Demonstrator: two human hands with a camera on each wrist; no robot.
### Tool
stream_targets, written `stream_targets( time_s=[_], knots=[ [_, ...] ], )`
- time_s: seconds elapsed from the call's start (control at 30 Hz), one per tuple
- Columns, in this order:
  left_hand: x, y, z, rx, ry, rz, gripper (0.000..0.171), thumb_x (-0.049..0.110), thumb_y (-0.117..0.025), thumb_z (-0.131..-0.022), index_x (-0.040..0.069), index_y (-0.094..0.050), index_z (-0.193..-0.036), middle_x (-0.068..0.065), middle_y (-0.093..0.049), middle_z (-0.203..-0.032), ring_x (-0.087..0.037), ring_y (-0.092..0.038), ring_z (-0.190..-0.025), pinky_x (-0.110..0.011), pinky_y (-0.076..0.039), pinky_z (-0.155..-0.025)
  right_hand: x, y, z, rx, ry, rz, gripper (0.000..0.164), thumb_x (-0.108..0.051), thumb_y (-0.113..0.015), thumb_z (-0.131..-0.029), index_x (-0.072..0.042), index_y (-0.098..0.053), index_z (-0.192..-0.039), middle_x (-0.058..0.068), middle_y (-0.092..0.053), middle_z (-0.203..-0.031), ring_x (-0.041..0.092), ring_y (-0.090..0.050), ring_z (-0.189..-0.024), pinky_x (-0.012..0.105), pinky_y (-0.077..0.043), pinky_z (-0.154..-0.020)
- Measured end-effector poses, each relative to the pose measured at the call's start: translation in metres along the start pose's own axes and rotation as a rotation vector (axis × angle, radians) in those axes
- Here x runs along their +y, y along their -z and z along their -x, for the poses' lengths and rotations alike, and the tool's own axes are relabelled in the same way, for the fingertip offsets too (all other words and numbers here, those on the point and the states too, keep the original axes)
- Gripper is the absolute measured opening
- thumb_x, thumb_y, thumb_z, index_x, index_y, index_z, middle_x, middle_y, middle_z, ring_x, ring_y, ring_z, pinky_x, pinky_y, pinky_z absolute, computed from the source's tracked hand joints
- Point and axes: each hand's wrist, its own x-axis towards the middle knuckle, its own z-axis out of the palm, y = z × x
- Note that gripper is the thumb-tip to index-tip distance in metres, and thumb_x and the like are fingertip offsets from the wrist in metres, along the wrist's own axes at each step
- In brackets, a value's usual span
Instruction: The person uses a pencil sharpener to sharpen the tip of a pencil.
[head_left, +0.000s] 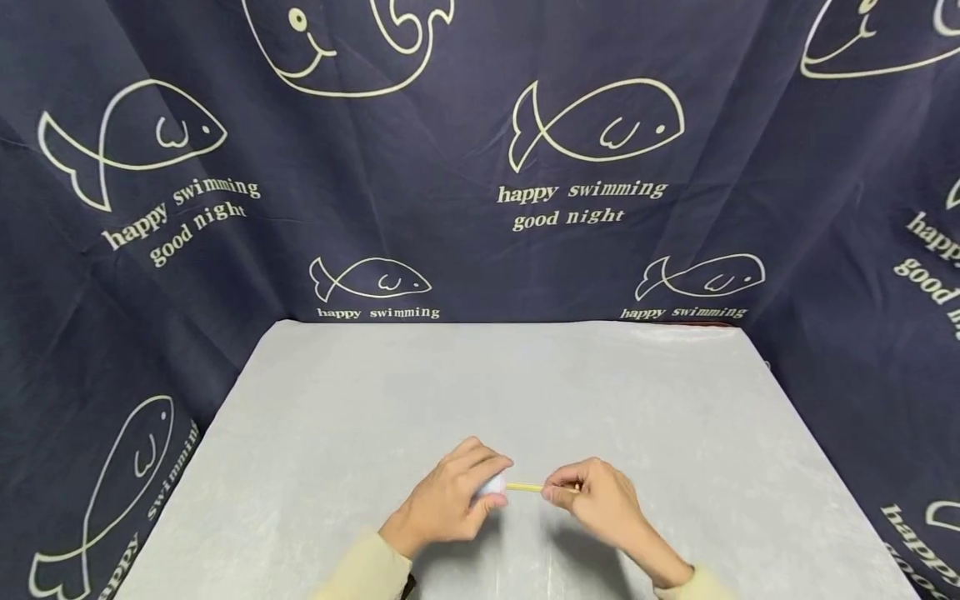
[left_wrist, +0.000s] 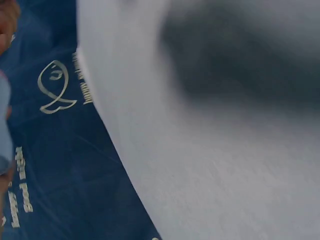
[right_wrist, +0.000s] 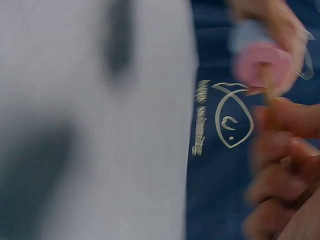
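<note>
My left hand [head_left: 452, 492] grips a small light-blue pencil sharpener [head_left: 492, 484], fingers over its top and thumb below. In the right wrist view its round pink end [right_wrist: 248, 64] faces my right hand, and a thin yellow pencil [head_left: 524, 487] enters the hole there. The pencil's other end is pinched between thumb and fingers of my right hand [head_left: 602, 502], with the remaining fingers curled in. Both hands are held up over the table, close to each other. Only a sliver of the blue sharpener body [left_wrist: 4, 127] shows in the left wrist view.
A table with a pale grey cover [head_left: 480, 383] stretches out under and beyond the hands, their shadows falling on it. Dark blue curtains [head_left: 465, 167] printed with fish and lettering hang behind it and along both sides.
</note>
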Motion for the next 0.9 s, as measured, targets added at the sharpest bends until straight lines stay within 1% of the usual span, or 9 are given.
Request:
stream_targets(
  time_s=[0.07,0.17,0.23,0.3,0.47,0.53,0.63,0.77,0.9],
  knots=[
    [0.000,-0.004,0.002,0.072,-0.150,-0.142,0.042,0.034,-0.038,-0.102,0.002,-0.064,-0.109,-0.004,-0.065,-0.098,-0.013,-0.056,-0.084,-0.023,-0.046,-0.076,0.000,0.006,-0.004,-0.170,-0.163,-0.178,0.018,-0.017,-0.069,-0.082,0.000,-0.074,-0.081,-0.009,-0.054,-0.055,0.003,-0.036,-0.048,0.019,-0.029,-0.044],
    [-0.002,-0.008,0.004,0.151,-0.297,-0.275,0.044,0.034,-0.033,-0.103,0.001,-0.063,-0.108,-0.005,-0.064,-0.097,-0.016,-0.056,-0.082,-0.027,-0.046,-0.075,0.005,0.009,-0.008,-0.343,-0.222,-0.362,0.025,-0.009,-0.062,-0.084,0.015,-0.068,-0.084,-0.009,-0.048,-0.052,0.004,-0.031,-0.046,0.017,-0.026,-0.043],
    [-0.003,-0.009,0.005,0.168,-0.328,-0.309,0.044,0.033,-0.034,-0.103,0.000,-0.063,-0.108,-0.007,-0.064,-0.098,-0.017,-0.056,-0.083,-0.028,-0.046,-0.076,0.008,0.009,-0.009,-0.384,-0.202,-0.377,0.025,-0.009,-0.059,-0.087,0.015,-0.067,-0.084,-0.009,-0.043,-0.050,0.004,-0.028,-0.044,0.017,-0.023,-0.041],
    [-0.004,-0.010,0.007,0.161,-0.314,-0.310,0.043,0.033,-0.035,-0.103,0.000,-0.063,-0.109,-0.007,-0.064,-0.099,-0.017,-0.057,-0.084,-0.029,-0.047,-0.076,0.010,0.008,-0.010,-0.351,-0.137,-0.277,0.022,-0.011,-0.058,-0.088,0.007,-0.069,-0.083,-0.009,-0.044,-0.052,0.003,-0.031,-0.045,0.018,-0.025,-0.041],
    [-0.007,-0.006,0.010,0.078,-0.139,-0.227,0.045,0.035,-0.036,-0.102,0.001,-0.063,-0.111,-0.004,-0.064,-0.099,-0.014,-0.056,-0.086,-0.027,-0.046,-0.077,0.011,-0.002,-0.004,-0.073,0.144,0.133,0.005,-0.024,-0.068,-0.086,-0.020,-0.065,-0.087,-0.016,-0.053,-0.063,-0.004,-0.037,-0.050,0.018,-0.033,-0.045],
    [-0.007,-0.003,0.010,0.025,-0.019,-0.135,0.039,0.034,-0.044,-0.100,0.002,-0.063,-0.111,-0.004,-0.065,-0.099,-0.013,-0.056,-0.087,-0.025,-0.047,-0.077,0.015,-0.008,-0.002,0.090,0.317,0.258,0.013,-0.027,-0.073,-0.082,-0.022,-0.062,-0.088,-0.018,-0.056,-0.067,-0.006,-0.039,-0.054,0.017,-0.034,-0.048],
    [-0.008,0.003,0.006,-0.063,0.171,0.041,0.029,0.026,-0.057,-0.095,0.003,-0.065,-0.111,-0.004,-0.067,-0.100,-0.014,-0.059,-0.090,-0.026,-0.049,-0.079,0.024,-0.017,-0.003,0.332,0.567,0.440,0.014,-0.033,-0.067,-0.086,-0.020,-0.065,-0.090,-0.016,-0.060,-0.073,-0.002,-0.043,-0.060,0.018,-0.035,-0.057],
    [-0.010,0.012,0.000,-0.179,0.403,0.272,0.024,0.022,-0.058,-0.094,0.007,-0.067,-0.110,-0.005,-0.069,-0.102,-0.016,-0.063,-0.094,-0.031,-0.051,-0.084,0.029,-0.023,-0.010,0.543,0.781,0.561,0.036,-0.044,-0.048,-0.096,-0.014,-0.068,-0.091,-0.009,-0.061,-0.075,0.008,-0.049,-0.063,0.027,-0.034,-0.067],
    [-0.009,0.018,-0.007,-0.274,0.545,0.418,0.026,0.024,-0.053,-0.097,0.007,-0.068,-0.110,-0.009,-0.070,-0.106,-0.014,-0.063,-0.092,-0.029,-0.050,-0.083,0.029,-0.026,-0.015,0.660,0.886,0.569,0.037,-0.040,-0.048,-0.097,-0.012,-0.069,-0.084,-0.007,-0.058,-0.069,0.010,-0.045,-0.057,0.024,-0.031,-0.061]
  ],
)
